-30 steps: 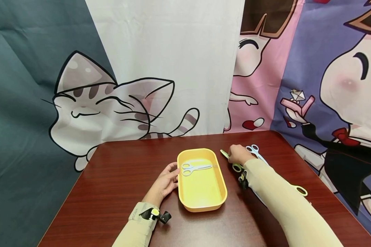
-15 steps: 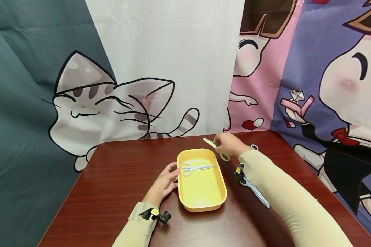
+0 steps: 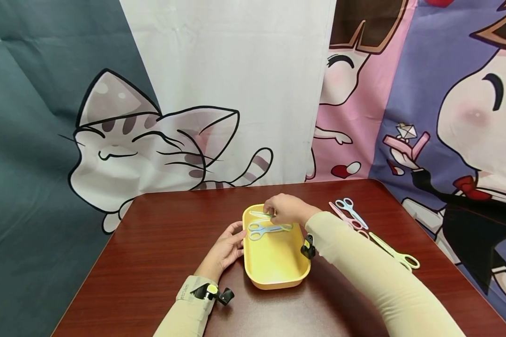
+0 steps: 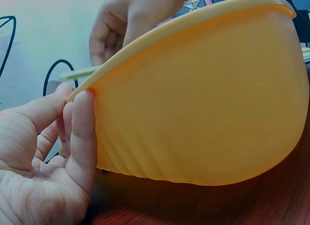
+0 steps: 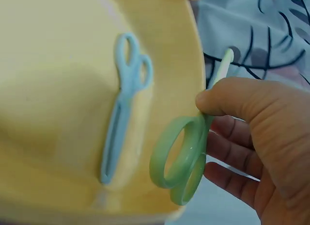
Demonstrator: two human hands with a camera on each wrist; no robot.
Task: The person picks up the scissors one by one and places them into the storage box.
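A yellow plastic tray (image 3: 275, 267) stands on the table in the head view. My left hand (image 3: 224, 249) pinches its left rim between thumb and fingers, seen close up in the left wrist view. Inside the tray lies a pair of light blue scissors (image 5: 125, 94), handles toward the left hand. Over the tray's far end, my right hand (image 3: 287, 209) pinches a pair of light green scissors (image 5: 197, 128) near the pivot. Their blades point left and the handle loops hang over the tray.
Right of the tray on the dark red table (image 3: 173, 224) lie blue scissors (image 3: 356, 216), pink scissors (image 3: 340, 213) and yellow-green scissors (image 3: 391, 250). The right forearm covers part of that side. A printed cloth (image 3: 244, 84) hangs behind the table.
My right hand has lifted the green scissors off the table and carried them left over the tray. The left hand and tray have stayed put.
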